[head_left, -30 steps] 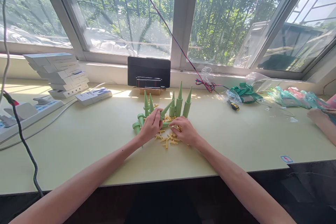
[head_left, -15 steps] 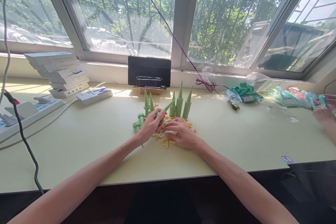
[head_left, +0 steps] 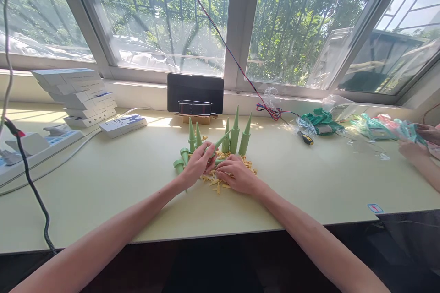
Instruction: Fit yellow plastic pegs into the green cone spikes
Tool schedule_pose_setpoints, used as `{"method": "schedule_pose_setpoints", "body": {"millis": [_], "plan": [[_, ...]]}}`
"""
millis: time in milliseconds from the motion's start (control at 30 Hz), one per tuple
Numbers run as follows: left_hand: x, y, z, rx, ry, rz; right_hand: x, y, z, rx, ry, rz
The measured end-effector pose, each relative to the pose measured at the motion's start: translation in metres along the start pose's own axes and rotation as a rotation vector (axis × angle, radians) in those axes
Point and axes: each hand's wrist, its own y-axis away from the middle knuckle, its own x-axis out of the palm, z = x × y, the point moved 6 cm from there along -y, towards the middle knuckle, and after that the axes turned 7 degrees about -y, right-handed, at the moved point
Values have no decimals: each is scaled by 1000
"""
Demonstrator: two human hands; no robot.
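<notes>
My left hand is closed around a pale green pointed cone, its tip aimed up and to the right. Close beside it, my right hand is low over a heap of small yellow pieces. Its thumb and fingertips are drawn together; whatever lies between them is too small to make out. Behind the right hand stand three tall green cones, one of them a stepped cone. More upright green cones are behind the left hand, and green capped pieces lie to its left.
A black tablet leans in a stand at the back. White boxes are stacked at left, near a power strip. A yellow-black screwdriver and green plastic bags lie right. Another person's hands handle plastic packaging at far right.
My right hand's thumb and fingers have come closer together over the yellow pieces. My left hand keeps the green cone almost in place. The other person's hands have shifted slightly left.
</notes>
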Motion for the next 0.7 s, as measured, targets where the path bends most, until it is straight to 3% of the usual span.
{"method": "schedule_pose_setpoints", "body": {"millis": [233, 500, 700], "plan": [[-1, 0, -1, -3, -2, -13, -7, 4, -7, 39, -3, -145], [-2, 0, 0, 7, -41, -23, -1, 2, 3, -15, -15, -28], [-3, -1, 2, 12, -54, -13, 0, 3, 0, -34, -2, -17]]}}
